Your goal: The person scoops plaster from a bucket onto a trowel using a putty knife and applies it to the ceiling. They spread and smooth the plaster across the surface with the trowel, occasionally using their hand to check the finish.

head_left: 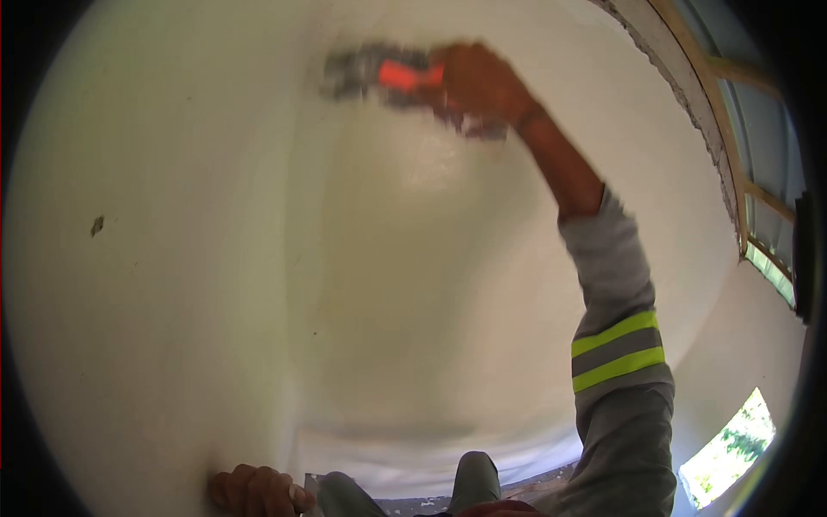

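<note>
High on the pale wall (388, 258), my right hand (482, 82) is wrapped round the red handle of a plastering trowel (353, 73). The trowel's grey, smeared blade lies close along the wall surface and is blurred by motion. My right arm reaches up in a grey sleeve with yellow-green bands. Low at the left, my left hand (254, 491) is closed, its fingers curled beside the wall. What it holds, if anything, I cannot make out; a small grey edge shows just right of the thumb.
A dark chipped spot (97, 226) marks the left wall, which meets the facing wall in a corner. Wooden roof beams (749, 76) and metal sheeting run along the upper right. A bright window opening (728, 448) is at lower right. My knees (475, 482) show at the bottom.
</note>
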Tool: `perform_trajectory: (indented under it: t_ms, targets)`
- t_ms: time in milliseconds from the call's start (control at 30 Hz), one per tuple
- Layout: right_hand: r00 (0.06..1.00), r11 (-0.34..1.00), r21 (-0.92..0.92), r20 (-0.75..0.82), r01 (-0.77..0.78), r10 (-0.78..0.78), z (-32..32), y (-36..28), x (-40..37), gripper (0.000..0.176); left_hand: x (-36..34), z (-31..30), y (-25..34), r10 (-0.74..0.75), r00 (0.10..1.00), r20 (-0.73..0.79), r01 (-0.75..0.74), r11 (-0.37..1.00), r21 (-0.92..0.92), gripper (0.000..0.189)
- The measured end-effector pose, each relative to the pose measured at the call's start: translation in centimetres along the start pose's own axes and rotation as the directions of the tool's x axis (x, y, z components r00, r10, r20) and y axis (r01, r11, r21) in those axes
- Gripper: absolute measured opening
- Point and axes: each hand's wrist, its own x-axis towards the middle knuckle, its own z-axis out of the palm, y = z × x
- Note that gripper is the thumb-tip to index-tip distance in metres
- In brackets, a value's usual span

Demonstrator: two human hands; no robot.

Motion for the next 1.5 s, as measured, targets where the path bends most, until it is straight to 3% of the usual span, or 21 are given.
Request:
perform_trajectory:
  t_ms: [33,100,167,233,267,400,433,500,533,567,600,633,733,833,900,933,1000,1100,1167,1300,1500]
  targets:
    - [0.999,0.996,-0.071,0.011,0.047,-0.046,3.1,-1.3,-2.4,0.040,-1.2,-0.7,-0.3,0.044,0.995,0.088,-0.044,0.999,0.002,0.077]
    - [0.984,0.979,-0.102,0.039,0.177,-0.174,8.9,-4.5,-9.4,0.035,-0.5,0.8,0.2,-0.055,0.979,-0.194,0.048,0.998,-0.043,0.020]
    - [0.933,0.951,0.060,0.185,0.303,-0.309,14.3,-6.8,-16.8,0.016,1.7,1.1,0.9,-0.157,0.937,-0.313,0.130,0.986,-0.103,0.022]
    - [0.914,0.910,0.122,0.034,0.397,-0.404,20.4,-8.1,-25.2,0.016,3.2,0.3,1.8,-0.253,0.931,-0.265,0.216,0.963,-0.160,0.022]
    - [0.902,0.931,0.215,0.257,0.296,-0.346,21.8,-8.4,-28.2,0.023,2.9,0.2,1.8,-0.250,0.932,-0.261,0.214,0.964,-0.158,0.020]
    - [0.940,0.962,0.273,0.330,-0.006,-0.088,9.6,-4.8,-22.6,0.058,1.9,1.3,1.8,-0.250,0.937,-0.244,0.225,0.966,-0.127,0.019]
    - [0.992,0.993,-0.002,-0.040,0.120,-0.120,10.1,-1.1,-20.2,0.036,1.8,1.3,1.9,-0.249,0.942,-0.224,0.225,0.966,-0.126,0.021]
    - [0.990,0.975,-0.214,-0.141,-0.053,0.023,4.9,7.6,-13.6,0.023,1.3,1.0,1.9,-0.234,0.951,-0.201,0.212,0.970,-0.122,0.024]
    - [0.980,0.925,-0.377,-0.196,-0.038,-0.040,-0.1,7.4,-11.2,0.016,1.4,1.1,1.9,-0.227,0.952,-0.206,0.208,0.972,-0.110,0.024]
    - [0.886,0.706,-0.701,-0.260,0.101,-0.384,-0.6,14.1,-7.7,0.017,1.5,1.2,1.8,-0.222,0.952,-0.211,0.206,0.974,-0.095,0.025]
    - [0.934,0.924,-0.358,-0.358,-0.133,-0.004,-3.4,12.4,-6.4,0.023,1.7,1.3,1.9,-0.221,0.949,-0.227,0.206,0.975,-0.087,0.026]
    - [0.875,0.919,0.035,-0.294,-0.393,0.385,-6.3,10.3,-5.1,0.039,1.6,1.5,1.9,-0.218,0.946,-0.239,0.206,0.976,-0.078,0.027]
    - [0.921,0.915,0.333,-0.231,-0.230,0.315,-4.7,12.5,-4.5,0.037,1.2,1.6,1.5,-0.189,0.950,-0.250,0.181,0.982,-0.052,0.030]
    - [0.960,0.956,0.090,0.042,-0.278,0.275,-0.7,5.3,-9.5,0.033,0.9,2.0,1.4,-0.190,0.941,-0.282,0.190,0.981,-0.028,0.031]
    - [0.977,0.934,-0.298,-0.025,0.197,-0.214,9.2,8.1,-14.2,0.041,0.7,2.2,1.3,-0.177,0.934,-0.311,0.180,0.983,-0.018,0.031]
    - [0.997,0.977,-0.207,0.052,-0.047,0.059,11.7,3.8,-17.9,0.046,0.8,2.2,1.4,-0.164,0.930,-0.330,0.170,0.985,-0.010,0.031]
    - [0.991,0.988,0.088,0.037,0.128,-0.131,17.3,-0.9,-25.4,0.044,1.4,2.1,1.2,-0.128,0.928,-0.350,0.140,0.990,0.009,0.032]
    - [0.968,0.986,0.072,0.191,0.154,-0.165,25.2,-7.0,-36.9,0.018,2.5,1.8,1.6,-0.100,0.933,-0.345,0.118,0.992,0.031,0.033]
    - [0.983,0.977,0.165,0.101,0.135,-0.153,29.1,-9.2,-42.6,0.018,2.8,1.4,1.9,-0.116,0.940,-0.322,0.138,0.989,0.049,0.033]
    - [0.966,0.922,0.385,0.223,0.035,-0.130,26.2,-9.6,-44.7,0.017,2.3,1.2,1.2,-0.107,0.947,-0.304,0.122,0.992,0.029,0.032]
    - [0.987,0.989,-0.034,-0.073,0.142,-0.144,16.5,2.5,-37.2,0.025,2.6,1.9,1.6,-0.110,0.954,-0.279,0.138,0.987,0.080,0.032]
